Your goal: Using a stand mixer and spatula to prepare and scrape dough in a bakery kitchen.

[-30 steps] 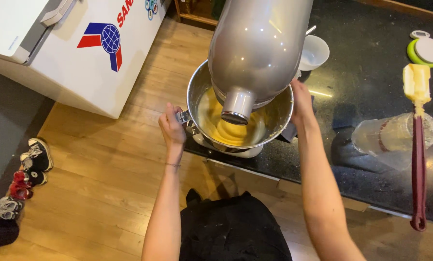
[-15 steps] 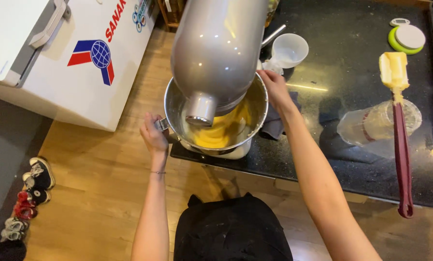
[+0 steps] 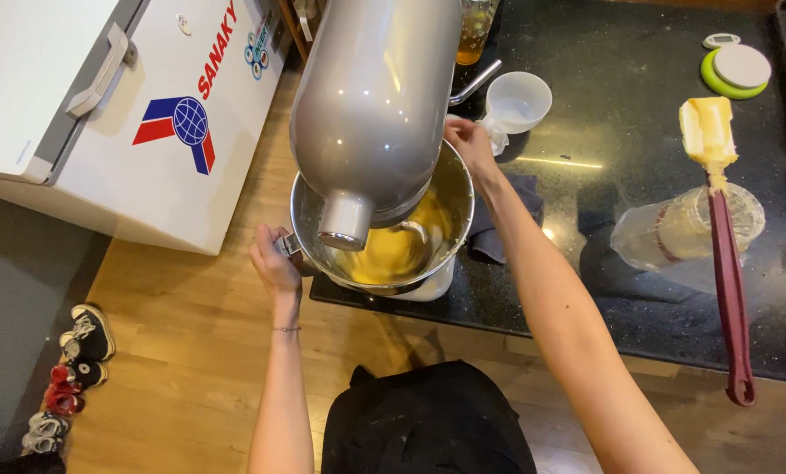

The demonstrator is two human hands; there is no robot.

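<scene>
Since the earlier frame the view has shifted slightly; both hands remain on the mixing bowl, and the batter sits much as before. The left hand is closed on the handle at the left rim of the steel mixing bowl. The right hand rests at the bowl's far right rim with fingers curled; whether it grips the rim or only touches it cannot be told. The bowl sits on the white base of a stand mixer, and the mixer's silver head is tilted up over it, hiding much of the bowl's interior. Yellow batter lies in the bottom of the bowl. The mixer stands at the near left edge of a black table. Just beyond the right hand sits a white cup. Well to the right a clear plastic container lies on its side, and a dark red spatula with batter on its blade lies across it. A round green and white kitchen scale is at the far right. A white chest freezer stands left of the table on the wooden floor, with small shoes nearby.
</scene>
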